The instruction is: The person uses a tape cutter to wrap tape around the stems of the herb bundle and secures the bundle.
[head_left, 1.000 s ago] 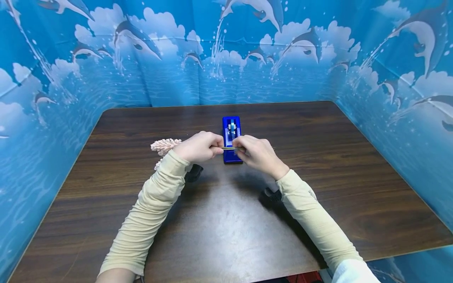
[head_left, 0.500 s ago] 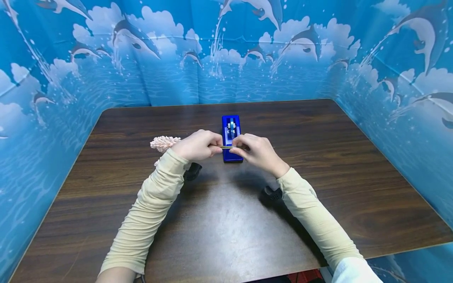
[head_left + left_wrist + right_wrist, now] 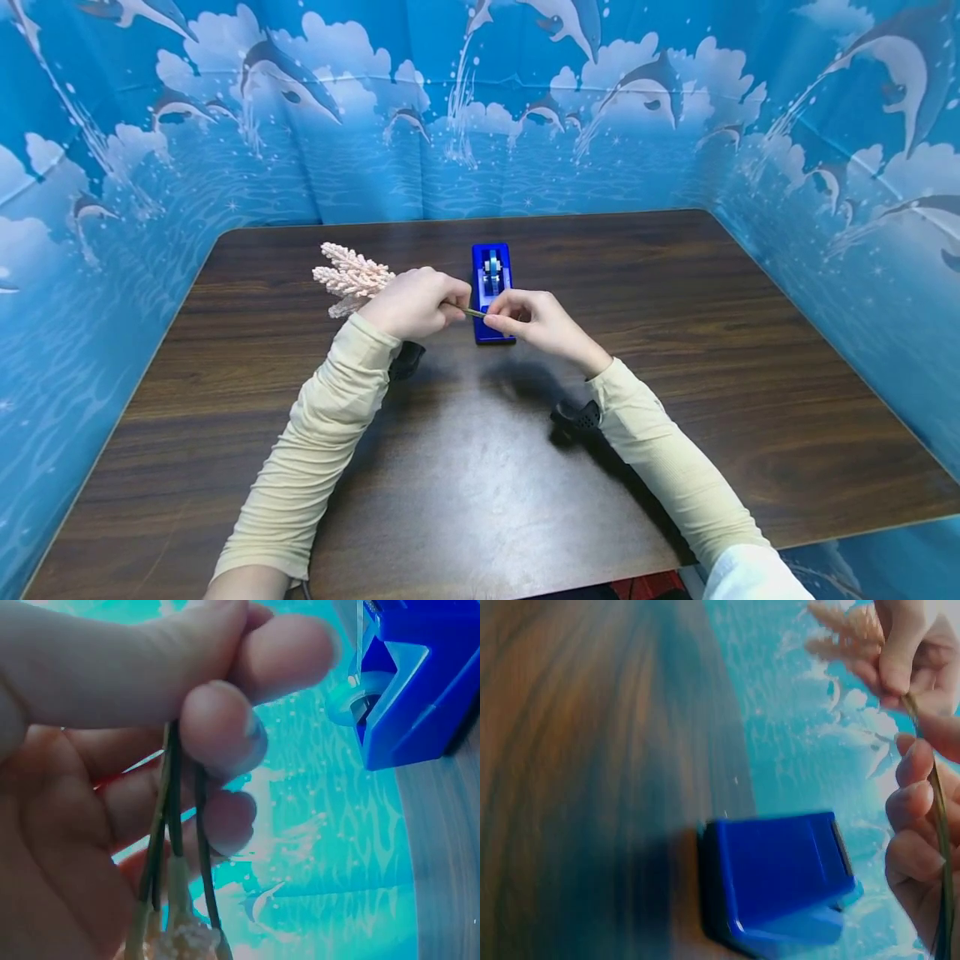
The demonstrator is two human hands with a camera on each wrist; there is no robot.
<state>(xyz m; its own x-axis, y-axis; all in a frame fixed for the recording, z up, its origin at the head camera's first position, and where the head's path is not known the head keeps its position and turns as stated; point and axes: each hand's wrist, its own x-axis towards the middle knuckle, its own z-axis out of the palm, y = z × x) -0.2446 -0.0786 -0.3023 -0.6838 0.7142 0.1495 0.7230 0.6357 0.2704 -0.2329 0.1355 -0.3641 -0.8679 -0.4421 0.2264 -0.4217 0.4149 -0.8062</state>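
Pale pink artificial-looking flower sprigs (image 3: pixel 352 275) fan out to the left of my left hand (image 3: pixel 423 300). Their thin green stems (image 3: pixel 172 817) run through that hand, gripped between thumb and fingers. My right hand (image 3: pixel 543 323) pinches the same stems a little farther along, thumb against fingertips; in the right wrist view the stem ends (image 3: pixel 943 855) pass down along its curled fingers. Just behind and below both hands stands a blue tape dispenser (image 3: pixel 491 335) on the table, with a small tape roll (image 3: pixel 492 268) in it. Neither hand touches it, as far as I can see.
The dark wood-grain table (image 3: pixel 480 467) spreads out around the hands. A blue dolphin-print curtain (image 3: pixel 480 183) surrounds its back and sides. Black wrist cameras hang under both wrists, the right one (image 3: pixel 576 415) close above the tabletop.
The flower heads have swung up and away from me, with more sprigs showing. The stems between the hands have tilted, sloping down toward my right hand. The tape dispenser stays put.
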